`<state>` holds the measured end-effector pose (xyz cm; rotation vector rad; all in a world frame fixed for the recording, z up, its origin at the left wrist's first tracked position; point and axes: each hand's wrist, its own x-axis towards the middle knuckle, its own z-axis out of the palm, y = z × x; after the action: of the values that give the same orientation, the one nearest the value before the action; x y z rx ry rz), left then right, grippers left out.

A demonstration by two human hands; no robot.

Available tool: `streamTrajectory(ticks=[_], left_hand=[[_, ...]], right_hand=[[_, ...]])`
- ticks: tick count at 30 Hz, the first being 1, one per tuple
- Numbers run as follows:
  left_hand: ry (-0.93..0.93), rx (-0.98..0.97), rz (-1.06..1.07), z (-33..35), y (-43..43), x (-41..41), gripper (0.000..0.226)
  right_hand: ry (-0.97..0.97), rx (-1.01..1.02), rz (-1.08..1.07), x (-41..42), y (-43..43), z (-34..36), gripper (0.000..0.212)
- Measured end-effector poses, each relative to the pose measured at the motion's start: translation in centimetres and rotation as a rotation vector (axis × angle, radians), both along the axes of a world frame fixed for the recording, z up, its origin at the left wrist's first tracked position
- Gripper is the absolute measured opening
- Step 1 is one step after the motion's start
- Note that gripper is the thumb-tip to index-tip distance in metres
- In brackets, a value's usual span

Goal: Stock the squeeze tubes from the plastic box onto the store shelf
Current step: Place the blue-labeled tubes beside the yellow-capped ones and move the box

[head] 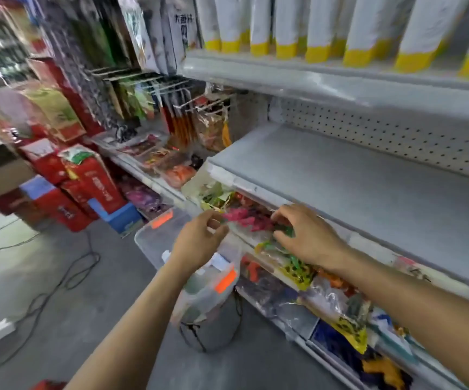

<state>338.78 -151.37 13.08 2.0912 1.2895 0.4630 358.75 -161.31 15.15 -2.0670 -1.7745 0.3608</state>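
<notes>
Store shelf (354,187): I am standing at its front edge, and its grey middle board is lying bare under a perforated back panel.
Top board (312,77): it is carrying the squeeze tubes (365,26) in a row along its front edge, well above both my hands.
Tube look: they are standing cap down, with white bodies and yellow caps; their print is running out of view.
Plastic box (157,237): it is sitting just off the shelf's front edge on a grey bag (213,325), clear-walled, with an orange latch (225,281) at each end.
Box contents: pale shapes are showing through the wall under my left wrist, too blurred for me to call them tubes.
Packets (244,218): pink, green and yellow ones are crowding the lower board, under the bare board's front lip.
Right hand (306,237): I am holding it over the packets with fingers bent and spread, the tips sinking among them; I cannot tell whether they are gripping one.
Left hand (199,240): it is hovering above the box's far end, fingers curling loosely toward the thumb beside the packets; I cannot tell if anything is pinched.
Writing: dark characters are showing on a pale hanging bag (182,26) and light ones on the red cartons (98,184), all too blurred to read.
</notes>
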Motion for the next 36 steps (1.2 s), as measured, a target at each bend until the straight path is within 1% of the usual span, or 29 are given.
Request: streamTrajectory(ticks=[6, 9, 11, 15, 18, 20, 22, 23, 25, 27, 29, 32, 34, 36], left_hand=[[-0.014, -0.227, 0.200, -7.3, 11.1, -6.8, 0.021], [-0.037, -0.365, 0.258, -11.4, 14.5, -8.0, 0.014], [-0.056, -0.469, 0.303, -14.4, 16.2, -7.8, 0.005], [-0.103, -0.664, 0.393, -20.7, 19.2, -6.0, 0.003], [-0.108, -0.758, 0.460, -25.5, 21.2, -4.5, 0.008], [-0.090, -0.827, 0.491, -29.1, 22.6, -3.5, 0.023], [-0.059, -0.829, 0.522, -32.7, 24.2, -2.5, 0.043], [-0.024, -0.825, 0.528, -34.5, 24.7, -2.1, 0.049], [0.058, -0.776, 0.511, -35.7, 25.4, -1.4, 0.054], [0.151, -0.763, 0.511, -40.2, 26.9, -0.2, 0.060], [0.201, -0.684, 0.489, -40.8, 27.3, 0.1, 0.067], [0.241, -0.605, 0.483, -43.0, 28.4, 1.2, 0.086], [0.301, -0.587, 0.486, -43.9, 29.0, 1.4, 0.098], [0.323, -0.569, 0.480, -44.4, 29.4, 1.5, 0.104]], right_hand=[[0.173, -0.198, -0.026, -4.0, 11.4, -7.2, 0.023], [0.245, -0.332, -0.013, -5.3, 15.7, -11.5, 0.025], [0.276, -0.423, 0.009, -5.8, 18.4, -14.5, 0.027], [0.237, -0.584, 0.029, -6.2, 23.8, -20.6, 0.029], [0.158, -0.714, 0.051, -6.4, 27.2, -25.9, 0.027], [0.083, -0.803, 0.068, -6.8, 28.8, -29.9, 0.020], [0.005, -0.864, 0.069, -7.2, 29.9, -33.8, 0.028], [-0.037, -0.901, 0.069, -7.3, 30.2, -35.5, 0.032], [-0.095, -0.934, 0.085, -7.8, 30.3, -37.6, 0.035], [-0.152, -0.957, 0.092, -8.5, 31.1, -42.3, 0.036], [-0.200, -0.925, 0.079, -9.2, 31.1, -42.5, 0.035], [-0.220, -0.883, 0.058, -9.8, 31.9, -44.7, 0.033], [-0.242, -0.931, 0.037, -9.8, 32.3, -45.3, 0.033], [-0.258, -0.951, 0.048, -9.7, 32.2, -45.9, 0.034]])
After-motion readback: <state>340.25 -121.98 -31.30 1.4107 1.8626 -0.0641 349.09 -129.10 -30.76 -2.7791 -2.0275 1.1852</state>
